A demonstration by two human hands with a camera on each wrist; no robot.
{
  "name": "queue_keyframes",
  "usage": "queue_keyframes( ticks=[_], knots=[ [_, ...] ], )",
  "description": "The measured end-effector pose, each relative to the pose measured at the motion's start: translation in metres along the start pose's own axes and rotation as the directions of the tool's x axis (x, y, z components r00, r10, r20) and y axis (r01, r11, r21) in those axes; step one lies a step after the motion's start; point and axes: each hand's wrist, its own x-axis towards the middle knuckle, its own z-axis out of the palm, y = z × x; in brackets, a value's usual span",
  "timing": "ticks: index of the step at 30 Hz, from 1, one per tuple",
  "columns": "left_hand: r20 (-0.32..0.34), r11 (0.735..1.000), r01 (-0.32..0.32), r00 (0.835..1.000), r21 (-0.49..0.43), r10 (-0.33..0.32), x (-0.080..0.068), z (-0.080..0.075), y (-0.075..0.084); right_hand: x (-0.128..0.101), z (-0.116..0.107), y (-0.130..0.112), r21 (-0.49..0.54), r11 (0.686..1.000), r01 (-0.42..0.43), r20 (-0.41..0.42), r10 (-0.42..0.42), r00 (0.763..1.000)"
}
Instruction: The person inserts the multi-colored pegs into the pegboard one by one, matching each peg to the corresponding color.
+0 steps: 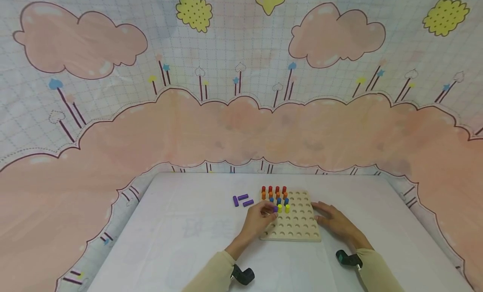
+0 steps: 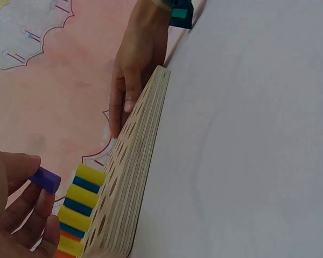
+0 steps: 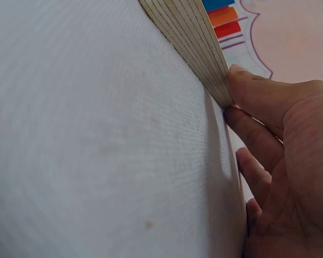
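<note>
A wooden peg board [image 1: 298, 225] with rows of round holes lies on the white table [image 1: 181, 241]. Red, orange, blue and yellow pegs [image 1: 277, 196] stand in its far left holes. My left hand [image 1: 260, 218] pinches a purple peg [image 1: 275, 209] over the board's left side, beside the yellow pegs [image 2: 81, 194]; the same purple peg [image 2: 46, 179] shows between its fingertips in the left wrist view. My right hand [image 1: 333, 220] rests flat on the table with its fingers [image 3: 253, 94] against the board's right edge [image 3: 196, 45].
Three loose purple pegs [image 1: 242, 199] lie on the table left of the board. A patterned pink cloth [image 1: 241, 124] rises behind the table. Wrist cameras [image 1: 243, 275] sit on both cream sleeves.
</note>
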Motion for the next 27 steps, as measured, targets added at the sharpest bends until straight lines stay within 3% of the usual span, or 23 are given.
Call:
queue_keyframes(
  ticks=[13, 27],
  knots=[
    [0.015, 0.999, 0.016, 1.000, -0.033, -0.016, 0.011, 0.031, -0.004, 0.006, 0.000, 0.004, 0.008, 1.000, 0.013, -0.003, -0.013, 1.000],
    [-0.040, 0.998, 0.010, 0.999, 0.056, -0.007, 0.020, 0.051, -0.003, 0.009, -0.005, 0.004, 0.003, 0.999, 0.049, 0.012, -0.049, 0.999]
  ],
)
